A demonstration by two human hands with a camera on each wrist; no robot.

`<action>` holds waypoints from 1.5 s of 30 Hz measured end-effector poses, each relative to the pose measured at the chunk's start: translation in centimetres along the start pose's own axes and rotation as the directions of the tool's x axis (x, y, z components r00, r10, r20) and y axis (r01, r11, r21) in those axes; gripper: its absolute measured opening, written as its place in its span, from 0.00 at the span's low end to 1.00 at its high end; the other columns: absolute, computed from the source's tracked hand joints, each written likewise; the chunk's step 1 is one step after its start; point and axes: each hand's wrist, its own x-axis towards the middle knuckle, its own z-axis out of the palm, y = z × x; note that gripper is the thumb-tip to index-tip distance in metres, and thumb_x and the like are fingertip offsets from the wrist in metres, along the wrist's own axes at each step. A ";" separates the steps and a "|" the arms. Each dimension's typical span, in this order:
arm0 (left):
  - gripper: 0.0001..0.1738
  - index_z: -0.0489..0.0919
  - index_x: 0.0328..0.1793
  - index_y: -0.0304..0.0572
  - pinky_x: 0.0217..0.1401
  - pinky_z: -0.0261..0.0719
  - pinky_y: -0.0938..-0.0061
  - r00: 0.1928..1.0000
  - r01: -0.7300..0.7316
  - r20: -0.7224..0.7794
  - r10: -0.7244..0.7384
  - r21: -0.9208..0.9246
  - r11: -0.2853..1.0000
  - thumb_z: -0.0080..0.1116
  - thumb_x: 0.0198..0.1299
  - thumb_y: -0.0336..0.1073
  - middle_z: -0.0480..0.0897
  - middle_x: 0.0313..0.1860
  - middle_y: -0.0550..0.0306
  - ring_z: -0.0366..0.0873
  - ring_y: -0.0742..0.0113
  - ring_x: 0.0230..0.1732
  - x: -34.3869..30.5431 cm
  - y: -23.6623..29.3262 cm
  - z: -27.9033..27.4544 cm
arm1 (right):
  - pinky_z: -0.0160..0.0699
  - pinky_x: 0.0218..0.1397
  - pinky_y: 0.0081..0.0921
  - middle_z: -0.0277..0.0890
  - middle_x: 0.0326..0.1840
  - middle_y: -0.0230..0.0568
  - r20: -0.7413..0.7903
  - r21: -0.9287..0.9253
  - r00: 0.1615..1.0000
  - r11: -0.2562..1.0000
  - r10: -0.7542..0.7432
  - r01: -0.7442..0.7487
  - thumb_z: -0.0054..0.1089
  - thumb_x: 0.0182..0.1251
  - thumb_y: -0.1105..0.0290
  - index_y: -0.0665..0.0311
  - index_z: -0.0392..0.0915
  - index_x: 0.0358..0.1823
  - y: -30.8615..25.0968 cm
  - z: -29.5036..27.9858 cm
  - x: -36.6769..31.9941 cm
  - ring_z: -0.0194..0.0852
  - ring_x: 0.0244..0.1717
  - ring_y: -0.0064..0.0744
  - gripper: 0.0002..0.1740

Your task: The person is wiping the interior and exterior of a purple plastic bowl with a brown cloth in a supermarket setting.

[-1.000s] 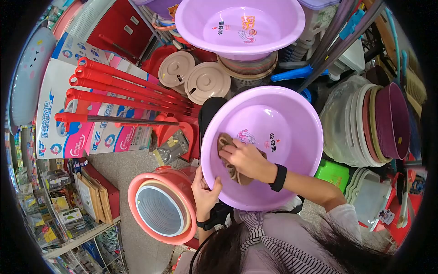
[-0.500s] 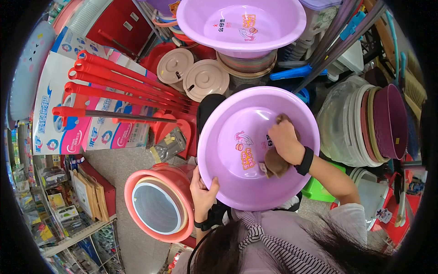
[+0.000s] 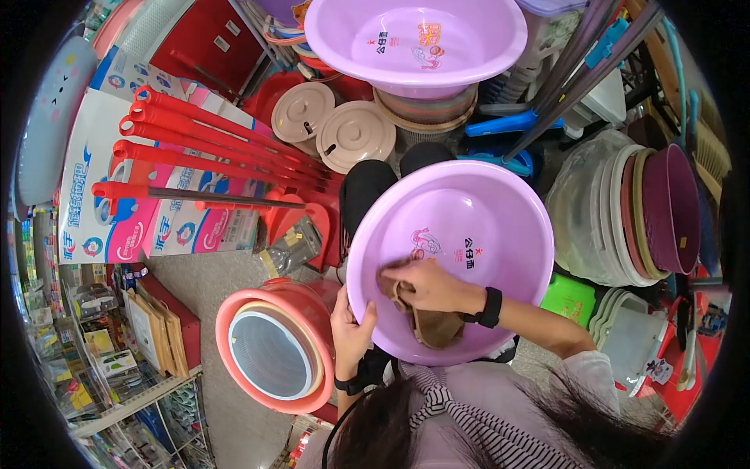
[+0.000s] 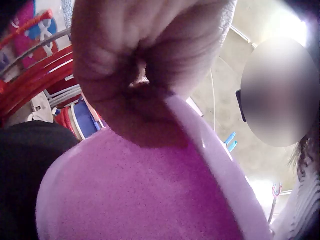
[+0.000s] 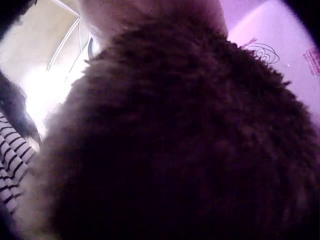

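Note:
A purple plastic basin (image 3: 500,215) with printed lettering is tilted up over the person's lap. At its left rim, my left hand (image 3: 353,332) grips the edge, thumb on the inner side; the left wrist view shows that hand (image 4: 145,60) curled round the basin's rim (image 4: 205,140). Inside the basin, my right hand (image 3: 433,285) holds a bunched brown cloth (image 3: 439,328) against the lower left of the inner wall. Fuzzy cloth (image 5: 175,135) fills most of the right wrist view and hides most of the fingers there.
Another purple basin (image 3: 476,31) stands ahead on a stack. To the left are red-handled poles (image 3: 226,164) before printed cartons (image 3: 86,172), with nested red basins (image 3: 226,344) on the floor. Stacked tubs (image 3: 676,207) are at the right, and shelves (image 3: 117,418) at lower left.
The right hand carried the cloth from the basin's left side to its right, then back to the lower left. The basin shifted slightly while the left hand kept its grip on the rim.

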 end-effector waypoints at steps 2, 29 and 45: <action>0.26 0.64 0.67 0.30 0.47 0.74 0.81 1.000 -0.010 0.000 0.010 0.012 1.000 0.51 0.62 0.20 0.79 0.48 0.57 0.76 0.77 0.44 0.1 -0.1 -0.2 | 0.78 0.44 0.40 0.80 0.40 0.55 -0.201 -0.043 0.978 0.998 -0.049 0.041 0.56 0.51 0.77 0.69 0.77 0.46 -0.4 -0.5 0.2 0.79 0.40 0.56 0.17; 0.33 0.60 0.70 0.27 0.53 0.74 0.80 1.000 -0.009 0.017 0.010 -0.034 0.999 0.52 0.57 0.17 0.78 0.52 0.54 0.77 0.75 0.48 -0.2 -0.7 -0.3 | 0.78 0.44 0.40 0.77 0.55 0.45 -0.695 -0.550 0.680 0.783 -0.235 -0.291 0.53 0.51 0.80 0.62 0.74 0.56 -0.2 -5.6 -1.0 0.74 0.40 0.51 0.27; 0.31 0.63 0.68 0.25 0.43 0.76 0.84 0.998 -0.051 -0.047 0.051 -0.007 0.999 0.53 0.56 0.17 0.80 0.45 0.56 0.78 0.79 0.41 -0.2 2.9 0.8 | 0.82 0.34 0.30 0.80 0.48 0.31 -0.662 -0.720 0.739 0.378 -0.123 -0.582 0.57 0.47 0.77 0.60 0.77 0.52 -3.9 -8.9 -5.5 0.73 0.40 0.45 0.25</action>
